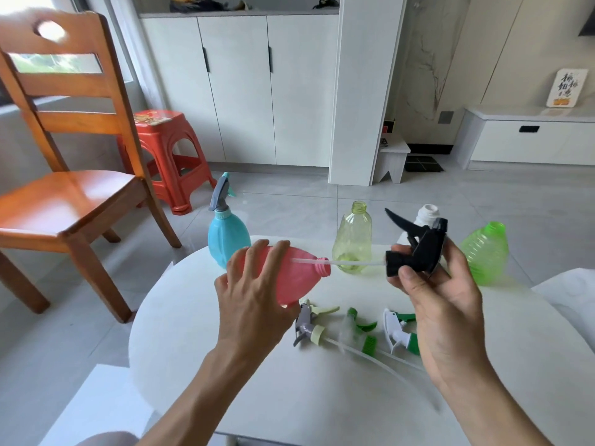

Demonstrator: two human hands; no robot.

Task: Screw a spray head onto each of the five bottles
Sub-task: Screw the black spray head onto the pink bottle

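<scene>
My left hand (254, 291) holds a pink bottle (299, 278) on its side above the table, neck pointing right. My right hand (441, 294) grips a black spray head (415, 249); its thin white tube (341, 262) reaches through the pink neck into the bottle. A blue bottle (227, 239) with a grey spray head fitted stands behind. A pale yellow-green bottle (353, 239), a white bottle (426, 215) and a bright green bottle (486, 252) stand open-necked. Three loose spray heads lie on the table: grey and pale green (310, 323), green (360, 329), white and green (399, 329).
The round white table (289, 397) carries everything. A wooden chair (64, 194) stands at the left, with a red plastic stool (167, 149) behind it. White cabinets line the back wall. A white seat edge (566, 294) shows at the right.
</scene>
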